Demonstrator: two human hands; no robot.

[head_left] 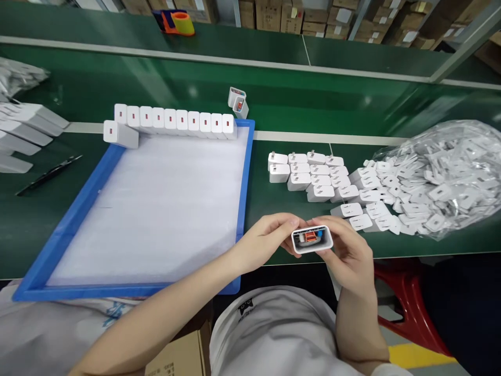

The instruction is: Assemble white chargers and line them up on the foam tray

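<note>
A white charger housing [313, 248], its end open and a red part [310, 237] and a blue part [320, 233] showing inside, is held at the near edge of the green bench [266, 203], just right of the blue-framed tray [243, 180]. The left hand [268, 235] has its fingers closed on the housing's left end; the right hand [350, 256] grips the right end, thumb below, fingers along the far side.

It is probably light, with a stiff, smooth plastic shell that could slip a little in dry fingers. The exposed parts look the fragile bit, so the outer walls are the place to hold, with fingertips kept clear of the opening.

Little can be read. The near carton [178, 357] carries dark printed characters, too blurred to make out. The shirt [270, 334] bears a black cat motif with small lettering beneath, perhaps a brand name, though at this angle it is hard to say. Cartons on the far shelf have pale labels, illegible here. No brand shows on the housing.
</note>
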